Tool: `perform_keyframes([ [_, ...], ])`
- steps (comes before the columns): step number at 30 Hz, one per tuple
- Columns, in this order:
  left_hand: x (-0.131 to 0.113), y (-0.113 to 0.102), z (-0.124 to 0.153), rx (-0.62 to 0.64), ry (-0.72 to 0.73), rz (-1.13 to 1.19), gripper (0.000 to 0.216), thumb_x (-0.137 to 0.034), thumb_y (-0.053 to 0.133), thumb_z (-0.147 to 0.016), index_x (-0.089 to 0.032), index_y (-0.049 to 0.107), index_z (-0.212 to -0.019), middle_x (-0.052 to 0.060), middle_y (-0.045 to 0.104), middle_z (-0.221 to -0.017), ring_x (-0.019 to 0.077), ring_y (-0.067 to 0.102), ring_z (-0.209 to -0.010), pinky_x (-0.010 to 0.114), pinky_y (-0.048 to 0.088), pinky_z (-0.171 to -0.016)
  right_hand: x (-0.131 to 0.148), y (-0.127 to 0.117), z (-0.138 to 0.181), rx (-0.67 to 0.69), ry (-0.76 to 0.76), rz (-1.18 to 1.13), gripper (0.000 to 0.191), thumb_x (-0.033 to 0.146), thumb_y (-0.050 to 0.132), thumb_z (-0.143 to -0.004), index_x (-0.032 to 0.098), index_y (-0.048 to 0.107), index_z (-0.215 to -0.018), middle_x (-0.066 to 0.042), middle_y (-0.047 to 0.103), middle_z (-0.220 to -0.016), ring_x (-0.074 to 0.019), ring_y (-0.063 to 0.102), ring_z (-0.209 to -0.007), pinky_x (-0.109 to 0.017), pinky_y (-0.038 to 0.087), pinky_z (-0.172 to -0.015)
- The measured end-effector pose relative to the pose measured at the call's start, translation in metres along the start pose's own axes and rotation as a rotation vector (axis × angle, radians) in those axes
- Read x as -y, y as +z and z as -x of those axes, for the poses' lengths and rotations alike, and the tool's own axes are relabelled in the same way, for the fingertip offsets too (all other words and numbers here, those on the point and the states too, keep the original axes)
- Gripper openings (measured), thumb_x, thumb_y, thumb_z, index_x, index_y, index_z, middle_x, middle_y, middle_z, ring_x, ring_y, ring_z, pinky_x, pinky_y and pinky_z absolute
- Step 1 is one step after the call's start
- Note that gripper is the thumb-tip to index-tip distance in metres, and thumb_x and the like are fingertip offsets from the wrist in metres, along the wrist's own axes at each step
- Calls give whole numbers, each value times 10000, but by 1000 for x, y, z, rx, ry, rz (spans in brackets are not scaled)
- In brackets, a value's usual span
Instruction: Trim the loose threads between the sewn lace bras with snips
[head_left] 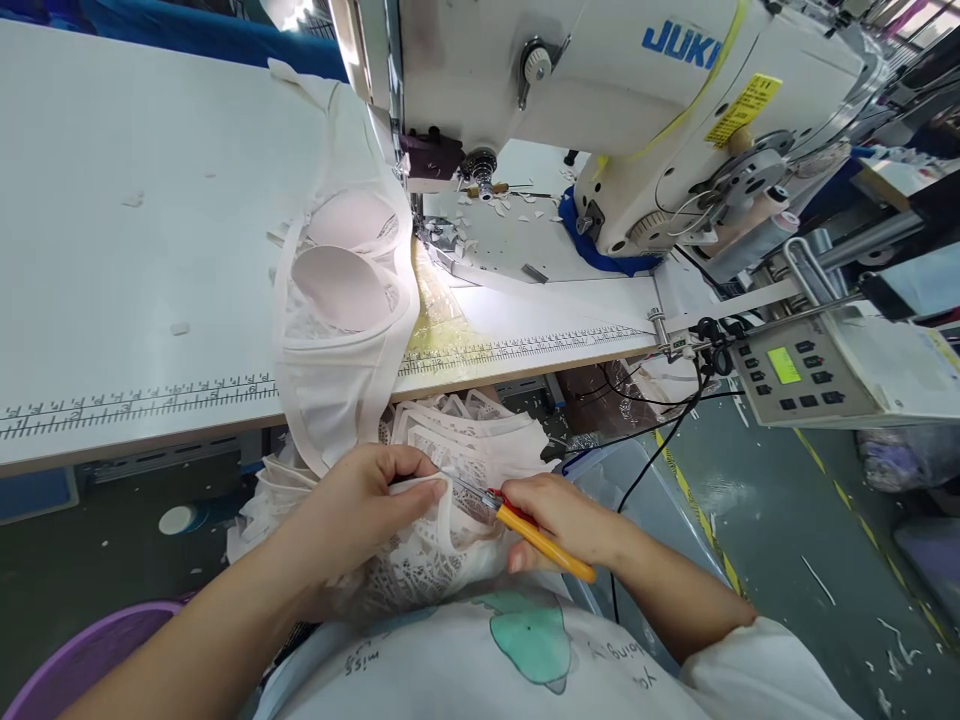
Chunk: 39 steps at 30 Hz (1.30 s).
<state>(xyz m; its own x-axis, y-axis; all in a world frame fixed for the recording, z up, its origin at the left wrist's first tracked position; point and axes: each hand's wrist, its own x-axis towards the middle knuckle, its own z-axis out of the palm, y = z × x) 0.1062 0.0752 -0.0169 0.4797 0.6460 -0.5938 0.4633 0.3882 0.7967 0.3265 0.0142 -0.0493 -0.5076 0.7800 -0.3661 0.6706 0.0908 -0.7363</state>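
My left hand (367,505) pinches the edge of a white lace bra (427,565) just in front of my lap, thumb and forefinger pressed together on the fabric. In my right hand (562,515) is a pair of scissors (551,548) with orange and red handles. Their metal blades point left and meet the fabric close to my left fingertips. Another white bra (337,345) with pale pink cups lies over the table's front edge, beside the sewing machine's needle area. More white lace pieces (487,430) are bunched below that edge.
A white JUKI sewing machine (600,70) stands over the white table (135,250), which has a printed ruler along its front. Fabric scraps lie near the needle. A control box (810,375) hangs at the right, with black cables below. A purple tub (82,660) is at lower left.
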Motion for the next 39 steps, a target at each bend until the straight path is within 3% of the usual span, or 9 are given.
perform_keyframes([
  [9,-3,-1,-3,-4,-18,-4,329,-494,587,-620,-174,541,-562,-62,367,-475,81,274,-429,197,187,-421,-7,13,-6,-61,-15,-65,477,530,633,-702,191,321,-577,65,328,-526,-69,281,-475,-204,214,-445],
  [15,-2,-5,-4,-20,36,0,349,-504,570,-653,-172,527,-558,-51,377,-501,92,302,-452,212,223,-436,-9,26,-16,-136,-25,-69,435,487,558,-746,204,287,-557,66,281,-489,-74,245,-447,-211,201,-436],
  [18,0,-7,-4,-56,87,-32,337,-486,584,-665,-175,533,-544,-49,376,-502,95,302,-456,212,232,-423,-5,24,-17,-125,-31,-74,396,477,535,-752,207,302,-581,50,330,-521,-87,285,-475,-211,229,-453],
  [24,-5,-7,-1,-28,76,-55,335,-487,582,-657,-173,542,-548,-42,409,-505,103,328,-472,218,259,-438,1,12,-10,-65,-116,-24,374,511,513,-768,210,321,-656,31,375,-593,-103,301,-520,-217,244,-469],
  [32,-3,-6,-3,20,42,-44,349,-494,588,-658,-170,515,-548,-62,369,-497,82,279,-442,210,216,-420,-3,12,-8,-53,-41,-34,438,555,577,-727,200,344,-619,42,384,-571,-92,336,-509,-209,262,-475],
  [36,1,-9,-2,13,82,-55,339,-484,592,-681,-164,564,-573,-41,429,-520,97,336,-468,221,262,-442,-9,19,-10,-119,-76,-130,430,512,556,-739,200,307,-577,58,320,-522,-80,301,-478,-212,234,-461],
  [39,1,-9,2,-51,133,-42,297,-444,604,-694,-171,599,-576,-26,463,-529,113,375,-497,228,296,-460,-12,25,-9,-233,-88,-250,480,598,501,-748,204,298,-564,59,296,-509,-80,274,-469,-219,214,-438],
])
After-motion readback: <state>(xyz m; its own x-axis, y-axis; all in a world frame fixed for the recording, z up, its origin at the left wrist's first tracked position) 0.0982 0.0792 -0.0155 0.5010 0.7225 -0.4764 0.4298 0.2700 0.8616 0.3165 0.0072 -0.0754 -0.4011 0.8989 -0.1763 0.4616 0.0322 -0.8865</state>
